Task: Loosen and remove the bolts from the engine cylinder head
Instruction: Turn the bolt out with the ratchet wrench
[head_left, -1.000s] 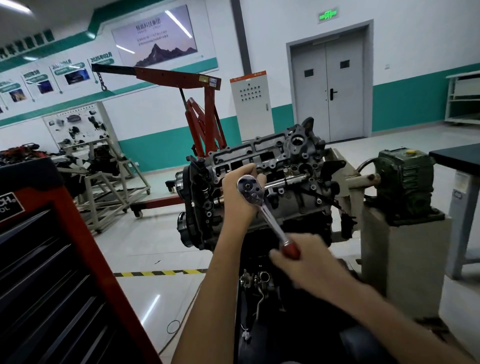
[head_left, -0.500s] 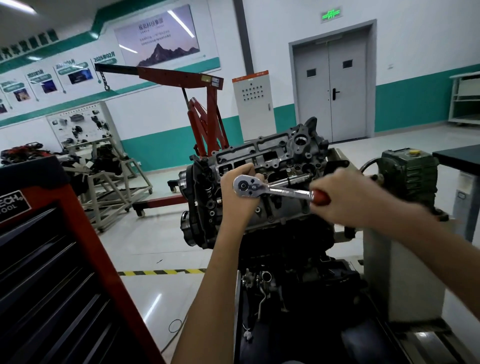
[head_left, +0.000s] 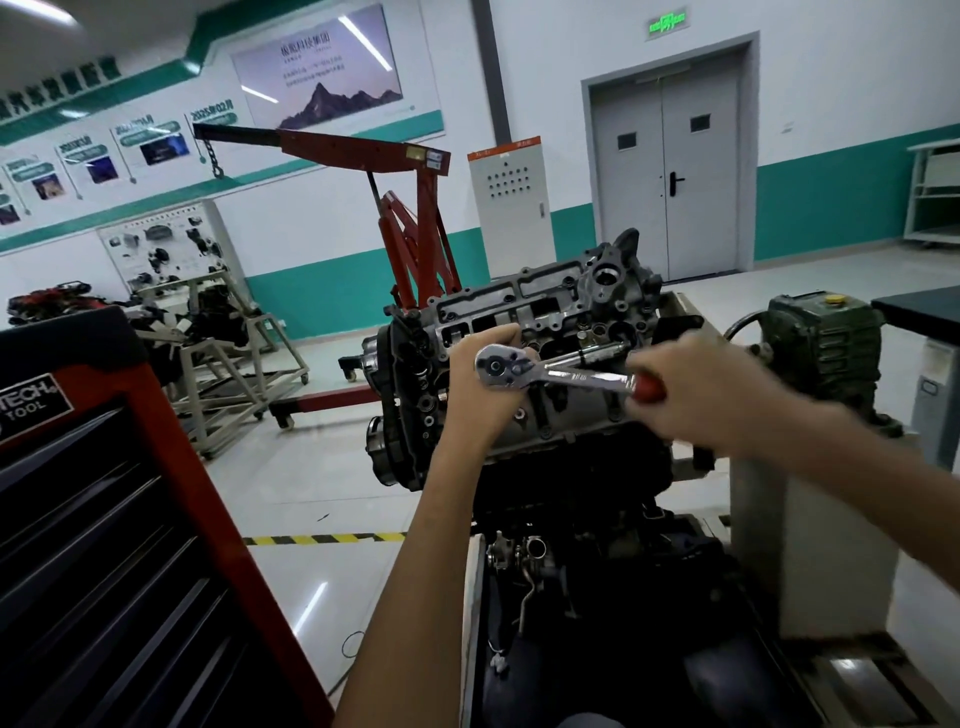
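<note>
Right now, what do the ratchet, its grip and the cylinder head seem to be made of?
Ratchet: likely chromed steel, mirror-bright with sharp highlights.
Grip: red, matte, probably plastic or rubber.
Cylinder head: dull grey, grainy, probably cast aluminium.

The left hand (head_left: 478, 400) wraps behind the head of the ratchet (head_left: 561, 374), hiding where the tool meets the cylinder head (head_left: 561, 306). The right hand (head_left: 701, 395) is blurred and covers most of the red handle (head_left: 649, 387). At lower left, the frame edge cuts off the red tool cabinet (head_left: 104, 519).
</note>
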